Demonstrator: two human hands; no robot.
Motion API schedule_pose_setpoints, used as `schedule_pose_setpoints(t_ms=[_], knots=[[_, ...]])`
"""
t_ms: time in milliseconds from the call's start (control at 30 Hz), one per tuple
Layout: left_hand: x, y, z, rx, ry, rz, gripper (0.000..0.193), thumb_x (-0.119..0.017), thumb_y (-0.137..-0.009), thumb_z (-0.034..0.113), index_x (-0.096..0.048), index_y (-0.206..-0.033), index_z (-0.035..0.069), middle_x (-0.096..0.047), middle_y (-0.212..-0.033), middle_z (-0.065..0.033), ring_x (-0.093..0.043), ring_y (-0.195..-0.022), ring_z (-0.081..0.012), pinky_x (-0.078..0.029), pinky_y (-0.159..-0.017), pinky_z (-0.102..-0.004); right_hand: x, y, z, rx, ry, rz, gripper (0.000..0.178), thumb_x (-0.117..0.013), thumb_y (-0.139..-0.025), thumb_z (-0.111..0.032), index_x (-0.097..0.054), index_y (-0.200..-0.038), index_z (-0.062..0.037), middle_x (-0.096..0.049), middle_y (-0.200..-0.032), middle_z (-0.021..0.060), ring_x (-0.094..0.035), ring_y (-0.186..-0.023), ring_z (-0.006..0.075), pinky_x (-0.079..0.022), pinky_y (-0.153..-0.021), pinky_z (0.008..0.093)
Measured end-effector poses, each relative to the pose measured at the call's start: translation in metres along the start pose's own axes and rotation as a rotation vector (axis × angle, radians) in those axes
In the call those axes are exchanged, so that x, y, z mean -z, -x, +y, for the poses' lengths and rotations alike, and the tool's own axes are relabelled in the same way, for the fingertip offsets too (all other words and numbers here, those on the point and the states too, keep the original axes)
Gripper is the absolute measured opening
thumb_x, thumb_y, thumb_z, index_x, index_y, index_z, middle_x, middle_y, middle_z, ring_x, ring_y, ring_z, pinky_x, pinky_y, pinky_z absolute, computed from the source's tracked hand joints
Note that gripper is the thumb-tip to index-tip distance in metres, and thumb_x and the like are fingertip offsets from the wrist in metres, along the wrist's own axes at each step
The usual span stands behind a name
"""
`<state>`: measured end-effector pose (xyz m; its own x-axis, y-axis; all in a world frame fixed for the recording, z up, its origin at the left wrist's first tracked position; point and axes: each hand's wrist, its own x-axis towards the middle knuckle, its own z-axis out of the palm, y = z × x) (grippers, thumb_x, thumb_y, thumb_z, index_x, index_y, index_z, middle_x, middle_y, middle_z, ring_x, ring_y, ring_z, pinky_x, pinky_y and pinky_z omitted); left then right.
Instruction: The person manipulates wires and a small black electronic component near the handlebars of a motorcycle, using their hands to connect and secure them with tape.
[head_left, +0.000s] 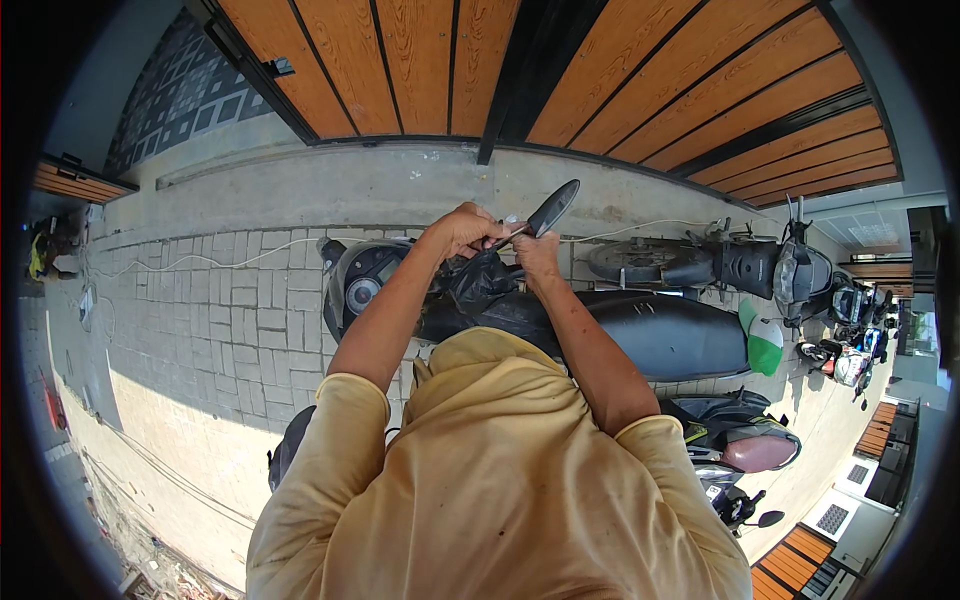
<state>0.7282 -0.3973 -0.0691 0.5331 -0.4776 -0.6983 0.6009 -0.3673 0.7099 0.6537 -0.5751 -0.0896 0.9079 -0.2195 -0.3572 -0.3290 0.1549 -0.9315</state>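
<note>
My left hand (469, 229) is closed, thumb and fingers pinched at a small dark part beside a pale scrap. Right against it, my right hand (540, 257) also has its fingers curled in, at the base of a dark pointed rear-view mirror (554, 208). What exactly either hand grips is too small to tell. Below both hands lies crumpled black plastic (482, 282), on the front part of a dark motorbike (372, 285). The bike's round gauge panel is at the left and its long black seat (655, 330) extends to the right.
A green and white cap (764, 340) rests at the seat's rear end. Another motorbike (690, 262) stands beyond to the right, and one with a reddish seat (760, 452) is nearer me. A wooden-slat gate (440, 75) lines the far side. A pale cable (270, 252) crosses the paving.
</note>
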Motion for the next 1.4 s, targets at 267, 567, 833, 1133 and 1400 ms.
schedule_pose_setpoints(t_ms=[267, 567, 833, 1133, 1400], knots=[[-0.005, 0.002, -0.006, -0.06, 0.048, 0.13, 0.018, -0.08, -0.096, 0.025, -0.077, -0.097, 0.007, -0.067, -0.076, 0.0019, -0.06, -0.066, -0.0101, -0.047, -0.058, -0.0307, 0.013, 0.001, 0.006, -0.238, -0.052, -0.043, 0.013, -0.078, -0.099, -0.02, -0.075, -0.105, -0.0101, -0.069, -0.086, -0.0034, -0.062, -0.075, 0.0075, -0.049, -0.059, 0.0269], [-0.004, -0.002, -0.003, -0.028, 0.074, 0.134, 0.014, -0.078, -0.094, 0.02, -0.077, -0.094, 0.006, -0.069, -0.073, -0.0013, -0.061, -0.061, -0.0113, -0.049, -0.052, -0.0311, 0.009, 0.077, -0.016, -0.247, 0.499, -0.222, 0.087, -0.083, -0.086, -0.067, -0.065, -0.132, 0.0036, -0.07, -0.126, 0.0172, -0.07, -0.114, 0.0227, -0.061, -0.082, 0.0403], [0.004, -0.033, 0.033, -0.017, -0.385, -0.004, 0.011, -0.079, -0.086, 0.011, -0.077, -0.086, 0.0, -0.071, -0.071, -0.0059, -0.064, -0.061, -0.0146, -0.05, -0.052, -0.0334, -0.043, 0.084, -0.059, -0.612, -0.046, -0.327, 0.074, -0.077, -0.095, -0.054, -0.063, -0.131, 0.0085, -0.074, -0.118, 0.0199, -0.077, -0.1, 0.03, -0.065, -0.084, 0.044], [0.023, -0.057, 0.041, -0.135, -0.557, -0.404, 0.011, -0.078, -0.09, 0.008, -0.079, -0.092, -0.003, -0.073, -0.078, -0.0051, -0.063, -0.065, -0.0129, -0.048, -0.058, -0.0294, -0.047, 0.073, -0.048, -0.283, 0.769, -0.598, 0.093, -0.077, -0.092, -0.072, -0.055, -0.126, 0.0119, -0.067, -0.115, 0.0156, -0.069, -0.088, 0.0188, -0.058, -0.074, 0.0331], [0.009, -0.04, 0.014, -0.059, -0.494, 0.003, 0.019, -0.08, -0.084, 0.02, -0.081, -0.086, 0.0, -0.072, -0.074, -0.0075, -0.062, -0.061, -0.0181, -0.045, -0.054, -0.0368, -0.055, 0.087, -0.033, -0.421, 0.196, -0.373, 0.086, -0.077, -0.089, -0.072, -0.063, -0.13, 0.0017, -0.068, -0.113, 0.0116, -0.071, -0.088, 0.0211, -0.059, -0.071, 0.0334]])
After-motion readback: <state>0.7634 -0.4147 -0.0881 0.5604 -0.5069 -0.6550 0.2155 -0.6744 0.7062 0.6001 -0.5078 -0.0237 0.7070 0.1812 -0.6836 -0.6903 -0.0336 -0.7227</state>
